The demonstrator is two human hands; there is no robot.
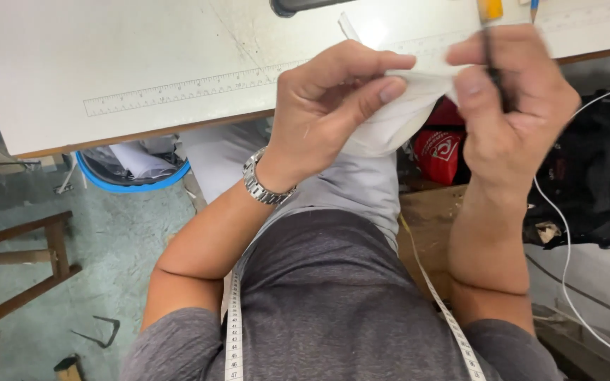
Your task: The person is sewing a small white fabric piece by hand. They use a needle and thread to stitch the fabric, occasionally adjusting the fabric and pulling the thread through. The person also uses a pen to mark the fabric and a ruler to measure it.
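Small piece of white woven fabric (397, 120) sits between both hands, held up in the air just off the near edge of the white work table (107, 63), above the person's lap. Left hand (333, 106) is pinched on the cloth's left part, thumb and forefinger closed over a folded edge; right hand (510, 99) is closed on the cloth's right end and also grips a thin dark pointed tool (492, 67), kind unclear, standing roughly upright between thumb and fingers. Hands are close together, nearly touching, cloth bridging the gap. Cloth's long axis runs left-right from one hand to the other, bulk sagging in a rounded pouch below the left fingers; both hands equally on it, neither nearer. Cloth looks soft, plain, creased, with a narrow strip poking up past the left knuckles. Steel wristwatch (266, 183) on left wrist. White measuring tape (234, 331) hangs round the neck over a grey shirt. Printed ruler scale (178, 90) runs along the table. Blue-rimmed bin (132, 185) under table at left, black bag (594, 176) at right, red item (439, 152) behind the cloth
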